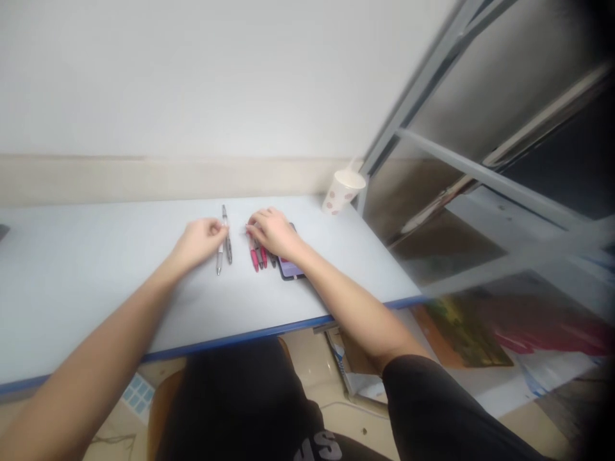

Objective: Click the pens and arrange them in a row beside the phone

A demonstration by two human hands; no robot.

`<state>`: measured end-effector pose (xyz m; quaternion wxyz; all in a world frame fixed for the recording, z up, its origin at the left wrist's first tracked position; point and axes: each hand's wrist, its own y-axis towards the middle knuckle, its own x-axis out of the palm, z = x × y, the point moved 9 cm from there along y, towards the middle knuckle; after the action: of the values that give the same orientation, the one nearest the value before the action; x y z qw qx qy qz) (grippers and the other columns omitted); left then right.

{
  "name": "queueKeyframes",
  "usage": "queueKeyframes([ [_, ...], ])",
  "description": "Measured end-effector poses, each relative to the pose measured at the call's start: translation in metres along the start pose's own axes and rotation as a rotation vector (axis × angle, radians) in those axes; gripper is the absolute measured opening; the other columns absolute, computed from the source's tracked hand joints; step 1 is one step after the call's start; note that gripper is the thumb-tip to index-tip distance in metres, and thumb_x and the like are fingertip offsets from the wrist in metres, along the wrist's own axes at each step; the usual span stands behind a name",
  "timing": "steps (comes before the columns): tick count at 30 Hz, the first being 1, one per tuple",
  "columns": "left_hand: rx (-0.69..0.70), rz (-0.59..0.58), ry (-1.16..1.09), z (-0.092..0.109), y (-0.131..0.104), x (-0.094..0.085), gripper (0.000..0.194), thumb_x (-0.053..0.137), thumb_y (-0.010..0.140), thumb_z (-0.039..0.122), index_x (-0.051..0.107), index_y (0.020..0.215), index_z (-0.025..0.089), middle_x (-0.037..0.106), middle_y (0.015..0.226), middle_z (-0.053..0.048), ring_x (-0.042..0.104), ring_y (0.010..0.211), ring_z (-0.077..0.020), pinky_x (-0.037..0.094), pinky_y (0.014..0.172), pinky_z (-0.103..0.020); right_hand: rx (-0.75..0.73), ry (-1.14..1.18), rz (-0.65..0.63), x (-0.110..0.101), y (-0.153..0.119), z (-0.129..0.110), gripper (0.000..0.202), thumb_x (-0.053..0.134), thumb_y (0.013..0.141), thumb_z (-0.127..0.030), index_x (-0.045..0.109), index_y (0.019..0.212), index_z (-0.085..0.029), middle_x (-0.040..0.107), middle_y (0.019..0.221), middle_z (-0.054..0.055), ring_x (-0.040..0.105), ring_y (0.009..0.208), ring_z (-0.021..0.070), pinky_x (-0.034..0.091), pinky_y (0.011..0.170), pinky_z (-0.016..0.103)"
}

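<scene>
My left hand (202, 240) has its thumb and fingers pinched at the upper part of a clear pen with a grey grip (220, 262), which points toward me on the table. Right beside it lies a dark grey pen (229, 250). My right hand (273, 230) curves over a row of pens, its thumb and forefinger closed at the top of a pink pen (254, 259). Alongside are a grey pen (260, 257), another pink pen (264, 257) and a dark pen (273, 260), their upper ends partly hidden by my fingers. A phone (291, 271) lies partly under my right wrist.
The pale table (96, 275) has a blue front edge and meets a white wall. A paper cup with spots (342, 191) stands at the back right corner, beside a grey metal frame (418, 83). A dark object (2, 231) shows at the far left.
</scene>
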<state>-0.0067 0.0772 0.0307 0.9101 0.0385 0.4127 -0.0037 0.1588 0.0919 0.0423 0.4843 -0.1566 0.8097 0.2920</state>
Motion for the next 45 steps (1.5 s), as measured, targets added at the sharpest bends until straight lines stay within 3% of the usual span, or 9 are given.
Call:
queueKeyframes([
  [3, -0.055, 0.088, -0.342, -0.007, 0.005, -0.005, 0.028, 0.058, 0.087, 0.042, 0.063, 0.072, 0.019, 0.063, 0.065, -0.003, 0.056, 0.060, -0.0160, 0.044, 0.062, -0.029, 0.013, 0.230, -0.001, -0.008, -0.007, -0.012, 0.029, 0.053, 0.109, -0.043, 0.066, 0.100, -0.018, 0.072, 0.090, 0.007, 0.063, 0.086, 0.0217, 0.045, 0.085, 0.035],
  [7, -0.093, 0.057, -0.759, -0.002, 0.006, 0.004, 0.019, 0.066, 0.079, 0.036, 0.061, 0.074, 0.018, 0.061, 0.068, -0.003, 0.052, 0.056, -0.0124, 0.044, 0.055, -0.027, 0.141, 0.558, -0.199, 0.005, -0.017, -0.020, 0.041, 0.057, 0.103, -0.060, 0.062, 0.105, -0.020, 0.066, 0.069, -0.001, 0.059, 0.053, 0.0139, 0.044, 0.058, 0.027],
  [14, -0.062, -0.012, -0.928, 0.007, 0.005, 0.007, 0.029, 0.080, 0.070, 0.031, 0.059, 0.087, 0.021, 0.062, 0.073, 0.000, 0.058, 0.060, -0.0123, 0.048, 0.057, -0.025, 0.202, 1.021, -0.254, 0.016, -0.010, -0.011, 0.053, 0.057, 0.103, -0.061, 0.046, 0.070, -0.021, 0.045, 0.053, -0.007, 0.044, 0.040, 0.0074, 0.037, 0.040, 0.021],
  [19, 0.130, 0.189, -0.653, 0.005, 0.005, -0.022, 0.042, 0.081, 0.075, 0.040, 0.061, 0.108, 0.024, 0.068, 0.085, -0.001, 0.059, 0.065, -0.0141, 0.051, 0.066, -0.028, 0.195, 1.110, -0.250, 0.003, -0.009, -0.006, 0.065, 0.047, 0.104, -0.069, 0.032, 0.059, -0.024, 0.033, 0.043, -0.007, 0.032, 0.040, 0.0079, 0.031, 0.042, 0.022],
  [26, 0.367, 0.198, 0.176, 0.036, -0.011, -0.020, 0.024, 0.046, 0.100, 0.041, 0.057, 0.087, 0.024, 0.064, 0.094, -0.007, 0.060, 0.088, -0.0232, 0.046, 0.084, -0.034, 0.234, 0.927, -0.240, -0.010, -0.011, 0.008, 0.071, 0.044, 0.102, -0.075, 0.037, 0.054, -0.023, 0.032, 0.038, -0.006, 0.030, 0.040, 0.0082, 0.034, 0.048, 0.025],
  [33, 0.281, -0.046, 0.156, 0.025, -0.007, -0.002, 0.042, 0.030, 0.103, 0.050, 0.041, 0.071, 0.025, 0.051, 0.066, 0.000, 0.051, 0.067, -0.0204, 0.040, 0.069, -0.031, -0.021, 0.677, -0.181, -0.029, -0.005, 0.005, 0.041, 0.070, 0.096, -0.049, 0.061, 0.073, -0.016, 0.053, 0.058, -0.005, 0.044, 0.054, 0.0085, 0.034, 0.057, 0.024],
  [38, 0.238, -0.059, 0.190, 0.021, -0.006, 0.001, 0.044, 0.031, 0.103, 0.052, 0.044, 0.072, 0.024, 0.053, 0.064, 0.000, 0.051, 0.065, -0.0203, 0.038, 0.068, -0.031, 0.006, 0.671, -0.204, -0.022, -0.003, 0.013, 0.042, 0.057, 0.103, -0.050, 0.069, 0.084, -0.015, 0.070, 0.076, 0.003, 0.058, 0.064, 0.0120, 0.045, 0.068, 0.026],
  [42, 0.230, -0.066, 0.198, 0.022, -0.006, 0.001, 0.043, 0.030, 0.103, 0.051, 0.044, 0.072, 0.025, 0.054, 0.065, -0.001, 0.051, 0.066, -0.0206, 0.038, 0.068, -0.031, 0.007, 0.637, -0.074, -0.026, 0.000, 0.021, 0.026, 0.078, 0.087, -0.036, 0.069, 0.100, -0.016, 0.074, 0.096, 0.004, 0.064, 0.078, 0.0142, 0.048, 0.075, 0.027],
  [45, 0.227, -0.074, 0.200, 0.022, -0.006, 0.002, 0.043, 0.030, 0.103, 0.052, 0.044, 0.072, 0.025, 0.055, 0.066, -0.001, 0.051, 0.066, -0.0208, 0.037, 0.069, -0.032, 0.008, 0.624, -0.150, -0.016, 0.000, 0.021, 0.025, 0.069, 0.095, -0.041, 0.070, 0.099, -0.017, 0.074, 0.095, 0.005, 0.064, 0.078, 0.0151, 0.048, 0.076, 0.029],
])
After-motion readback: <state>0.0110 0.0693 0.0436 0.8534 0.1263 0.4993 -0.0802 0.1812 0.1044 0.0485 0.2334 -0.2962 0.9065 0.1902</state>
